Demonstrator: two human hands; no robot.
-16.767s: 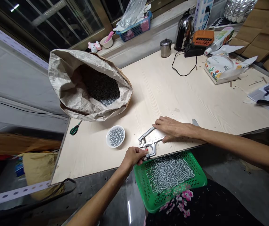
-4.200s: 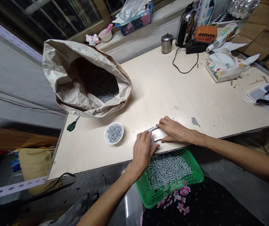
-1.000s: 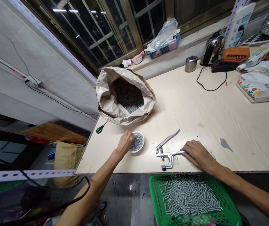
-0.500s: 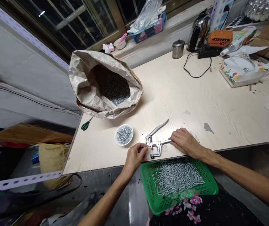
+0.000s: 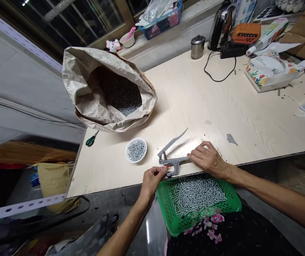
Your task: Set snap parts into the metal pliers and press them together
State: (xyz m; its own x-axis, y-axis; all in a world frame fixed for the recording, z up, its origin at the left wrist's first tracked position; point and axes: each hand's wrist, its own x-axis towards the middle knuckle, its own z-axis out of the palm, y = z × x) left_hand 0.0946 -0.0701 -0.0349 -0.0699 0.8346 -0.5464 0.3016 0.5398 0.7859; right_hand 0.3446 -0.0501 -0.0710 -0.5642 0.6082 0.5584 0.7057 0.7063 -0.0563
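A pair of grey snap-fastener pliers (image 5: pixel 175 163) rests near the front edge of the table, one handle raised, with a spring and a small red tip at the jaws. My right hand (image 5: pixel 208 160) is closed round the end of its lower handle. At the jaws, beside the red tip, the thumb and fingers of my left hand (image 5: pixel 152 179) are pinched together; whatever they hold is too small to make out. Left of the pliers stands a white bowl (image 5: pixel 135 150) of small metal screw-like pieces. A green basket (image 5: pixel 165 218) of similar pieces sits below the table edge.
A large open sack (image 5: pixel 74 80) of metal pieces leans at the back left. Green-handled scissors (image 5: pixel 90 141) lie at the left edge. Farther back are a metal canister (image 5: pixel 197 48), a kettle (image 5: pixel 223 25), a black cable (image 5: pixel 220 81) and a tissue pack (image 5: pixel 268 73).
My left fingertips have gone from the pivot side of the pliers to the jaw opening by the red tip. The pliers have turned slightly. The whole view has shifted a little.
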